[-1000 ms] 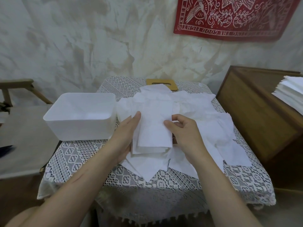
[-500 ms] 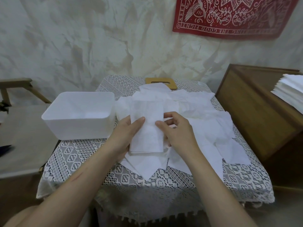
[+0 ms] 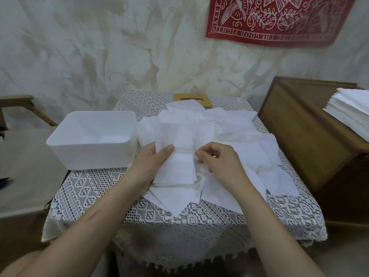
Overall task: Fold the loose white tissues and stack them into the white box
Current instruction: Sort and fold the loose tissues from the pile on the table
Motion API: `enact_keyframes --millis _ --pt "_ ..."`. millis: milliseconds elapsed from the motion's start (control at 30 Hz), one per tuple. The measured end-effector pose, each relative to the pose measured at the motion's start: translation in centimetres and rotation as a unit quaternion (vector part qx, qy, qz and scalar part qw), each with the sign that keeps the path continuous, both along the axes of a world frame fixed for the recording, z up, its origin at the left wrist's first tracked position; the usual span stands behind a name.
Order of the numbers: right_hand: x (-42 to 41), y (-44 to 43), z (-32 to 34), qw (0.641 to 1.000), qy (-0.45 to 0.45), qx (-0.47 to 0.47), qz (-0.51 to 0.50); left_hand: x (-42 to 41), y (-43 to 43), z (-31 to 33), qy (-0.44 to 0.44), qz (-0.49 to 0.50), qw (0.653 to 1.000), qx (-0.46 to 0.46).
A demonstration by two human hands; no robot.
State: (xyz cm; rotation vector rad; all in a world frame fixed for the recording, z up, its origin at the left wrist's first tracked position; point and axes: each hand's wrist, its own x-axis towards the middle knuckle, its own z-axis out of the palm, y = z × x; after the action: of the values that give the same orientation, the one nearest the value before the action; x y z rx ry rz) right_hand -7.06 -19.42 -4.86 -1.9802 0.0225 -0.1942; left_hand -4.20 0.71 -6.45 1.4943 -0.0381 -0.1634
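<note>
Tissue paper covers most of the small table (image 3: 95,198), which is draped in a white lace cloth. The loose tissues (image 3: 245,140) lie in an overlapping, rumpled heap across the middle and right of the top. They are thin, matte white sheets with soft creases, and a few corners reach the near and right edges.

On the near side of this heap sits the folded tissue (image 3: 176,166), a narrow upright strip with straight sides. Several layered edges show along its lower end, and a faint crosswise crease runs about halfway up.

The left hand (image 3: 148,166) grips the strip from its left side. The thumb is laid over the top face, and the rest of the fingers are tucked beneath, out of sight. The right hand (image 3: 221,166) is at the strip's right edge with its fingers (image 3: 199,156) curled, the tips closed in a pinch on that edge.

The white box (image 3: 93,154) stands at the table's left edge, just beside the heap and apart from both hands. It is an open rectangular tub of plain plastic with rounded corners. Its inside is uniformly pale, so it cannot be told whether anything lies at the bottom.

A flat wooden board (image 3: 207,102) with a slot lies at the far edge, partly under the sheets. To the right stands a wooden cabinet (image 3: 299,140) with a neat stack of white sheets (image 3: 351,116) on it. A red printed cloth (image 3: 279,19) hangs on the mottled wall behind.
</note>
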Motion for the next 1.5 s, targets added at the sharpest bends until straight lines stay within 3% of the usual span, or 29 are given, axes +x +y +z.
enact_keyframes --millis 267,367,433,500,600,700,767,833,900,1033,1300,1500 --pt "-4.0 -3.2 1.0 0.994 0.042 -0.079 0.064 -0.7 0.1 0.4 0.014 0.019 1.0 -0.016" --pt "-4.9 -3.4 0.8 0.974 0.075 -0.196 0.08 -1.2 0.1 0.8 0.015 0.021 0.999 -0.021" --pt "-5.0 -2.9 0.5 0.955 0.044 -0.286 0.063 -1.4 0.1 1.0 0.013 0.02 0.999 -0.024" --pt "-4.8 -2.2 0.5 0.949 -0.001 -0.313 0.039 -1.5 0.2 1.1 0.012 0.023 0.999 -0.021" --pt "-4.0 -1.6 1.2 0.979 -0.052 -0.196 0.004 -1.5 0.6 1.1 0.012 0.027 0.999 -0.024" --pt "-3.0 -1.2 2.8 0.996 -0.087 0.028 -0.017 -0.9 1.1 0.9 0.01 0.036 0.999 -0.031" --pt "-2.3 -0.9 3.5 0.986 -0.057 0.156 -0.01 -0.5 1.2 0.8 0.013 0.038 0.999 -0.036" --pt "-1.6 -0.8 3.4 0.98 -0.015 0.196 -0.014 -0.2 1.3 0.6 0.018 0.033 0.999 -0.04" --pt "-0.7 -0.8 2.4 0.985 0.012 0.168 -0.025 0.0 1.3 0.4 0.022 0.028 0.998 -0.047" --pt "0.4 -1.2 0.7 0.998 0.032 0.022 -0.041 0.3 1.2 0.1 0.024 0.028 0.998 -0.045" --pt "-0.8 -2.2 0.7 0.997 0.045 -0.026 -0.05 0.0 0.8 0.2 0.026 0.03 0.998 -0.041" --pt "-2.6 -2.4 0.1 0.991 0.06 -0.119 0.024 -0.6 0.8 0.5 0.026 0.031 0.999 -0.034"
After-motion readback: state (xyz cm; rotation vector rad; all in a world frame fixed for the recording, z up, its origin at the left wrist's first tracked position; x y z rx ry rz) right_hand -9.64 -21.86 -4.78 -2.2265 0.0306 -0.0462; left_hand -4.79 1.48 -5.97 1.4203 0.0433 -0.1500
